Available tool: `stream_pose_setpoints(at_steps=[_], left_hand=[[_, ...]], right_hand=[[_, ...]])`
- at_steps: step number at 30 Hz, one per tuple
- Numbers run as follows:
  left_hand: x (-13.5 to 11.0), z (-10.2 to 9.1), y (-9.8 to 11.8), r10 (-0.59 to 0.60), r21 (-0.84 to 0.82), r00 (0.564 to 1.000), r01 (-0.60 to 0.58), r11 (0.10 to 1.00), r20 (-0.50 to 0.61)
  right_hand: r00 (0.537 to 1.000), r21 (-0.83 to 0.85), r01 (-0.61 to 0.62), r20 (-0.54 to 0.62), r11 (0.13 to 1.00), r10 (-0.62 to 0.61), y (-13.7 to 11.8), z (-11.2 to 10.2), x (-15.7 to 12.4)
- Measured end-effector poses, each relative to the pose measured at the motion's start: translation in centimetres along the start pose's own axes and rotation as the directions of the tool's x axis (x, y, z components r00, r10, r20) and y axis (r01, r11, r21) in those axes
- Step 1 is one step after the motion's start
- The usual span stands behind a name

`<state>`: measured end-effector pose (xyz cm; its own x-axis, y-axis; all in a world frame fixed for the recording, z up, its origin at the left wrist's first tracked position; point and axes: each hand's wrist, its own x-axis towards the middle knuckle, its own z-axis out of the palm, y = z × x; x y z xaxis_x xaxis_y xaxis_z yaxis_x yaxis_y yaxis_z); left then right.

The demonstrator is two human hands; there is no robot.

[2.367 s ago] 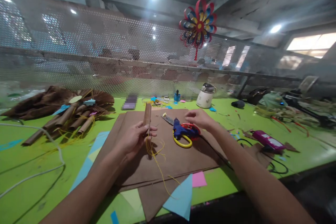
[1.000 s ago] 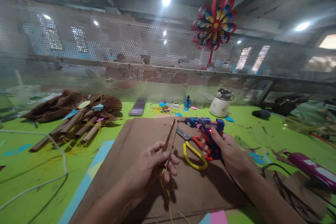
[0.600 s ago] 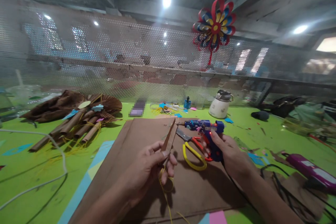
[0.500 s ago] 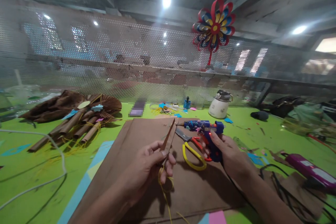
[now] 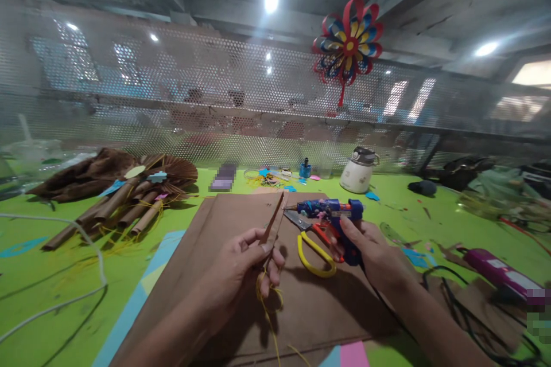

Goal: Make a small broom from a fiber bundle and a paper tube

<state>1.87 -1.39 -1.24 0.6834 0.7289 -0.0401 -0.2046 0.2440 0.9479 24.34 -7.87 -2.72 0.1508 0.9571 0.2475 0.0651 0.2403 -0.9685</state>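
Looking down, I see the green table [image 5: 64,275] and the brown cardboard sheet [image 5: 232,218] on it. Above the sheet, my right hand [image 5: 370,246] is closed around the blue glue gun [image 5: 331,212]. Its nozzle is just beside the thin brown strip [image 5: 275,221], which my left hand [image 5: 241,266] pinches upright together with the yellow strands [image 5: 267,298].

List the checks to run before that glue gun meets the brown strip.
1. Grip: left hand pinches the brown strip: ok.
2. Tool: right hand wraps the glue gun handle: ok.
3. Aim: nozzle points at the strip's upper end: ok; whether it touches, cannot tell.
4. Glue at the nozzle: cannot tell.
5. The yellow strands hang below the left hand, away from the nozzle: ok.
6. The scissors lie on the brown board, off the strip: ok.
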Motion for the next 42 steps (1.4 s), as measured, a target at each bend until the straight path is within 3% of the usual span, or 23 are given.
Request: stream_pose_setpoints(at_steps=[11,19,27,42], left_hand=[[-0.1,0.0,-0.1,-0.020,-0.034,1.000,0.021,0.999,0.020],[0.0,0.1,-0.5,-0.046,-0.052,0.999,0.046,0.998,0.004],[-0.3,0.0,0.1,-0.030,-0.026,0.999,0.031,0.999,0.031],[-0.7,0.1,1.2,-0.030,-0.099,0.999,0.034,0.995,0.037]], right_hand=[[0.997,-0.034,0.029,-0.071,0.999,-0.031,-0.9,0.1,0.1],[0.994,0.064,0.026,-0.103,0.998,-0.019,-0.9,0.4,0.3],[0.999,0.027,-0.009,-0.044,1.000,0.010,-0.6,0.1,0.2],[0.992,0.116,-0.066,0.110,0.991,0.053,0.6,0.6,-0.6]])
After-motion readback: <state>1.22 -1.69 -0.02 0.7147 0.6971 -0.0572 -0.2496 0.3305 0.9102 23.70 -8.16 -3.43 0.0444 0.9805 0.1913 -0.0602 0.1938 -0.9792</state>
